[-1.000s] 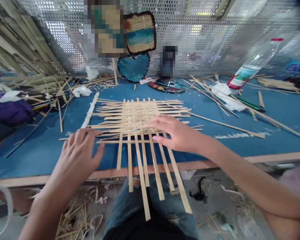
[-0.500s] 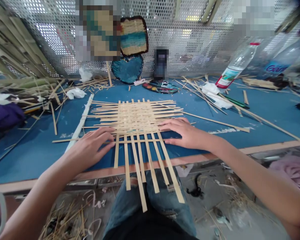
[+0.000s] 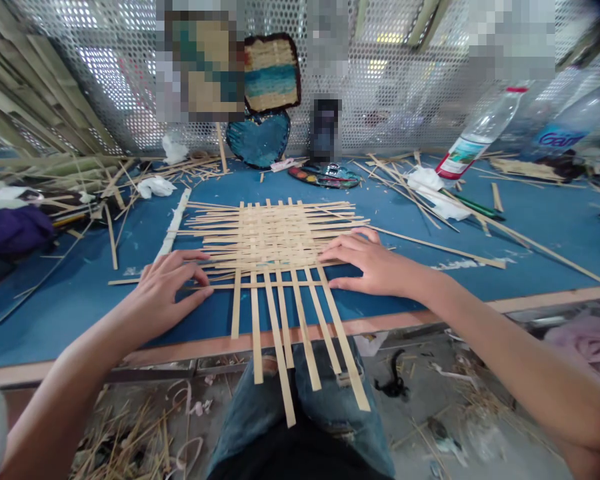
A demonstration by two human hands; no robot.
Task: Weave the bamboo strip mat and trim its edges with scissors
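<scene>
On the blue tabletop lies a woven mat of pale bamboo strips (image 3: 273,237), its loose ends sticking out on all sides and the longest hanging over the front edge. A separate thin bamboo strip (image 3: 290,285) crosses the near ends, just in front of the dense weave. My left hand (image 3: 173,287) is closed round this strip left of the mat, thumb and forefinger pinching it. My right hand (image 3: 367,263) is open, its fingers spread over the mat's right edge and its thumb by the strip's right end. The strip's contact with that thumb is unclear.
Behind the mat are a blue heart-shaped piece (image 3: 259,139), a paint palette (image 3: 325,176) and a perforated metal screen (image 3: 395,100). A clear bottle (image 3: 473,147), crumpled tissue (image 3: 437,193) and loose strips lie right. A white-painted stick (image 3: 174,223) and purple cloth (image 3: 15,227) are left.
My left hand has slid left along the thin strip, away from the weave. My right hand stays at the mat's right edge. The view has shifted slightly.
</scene>
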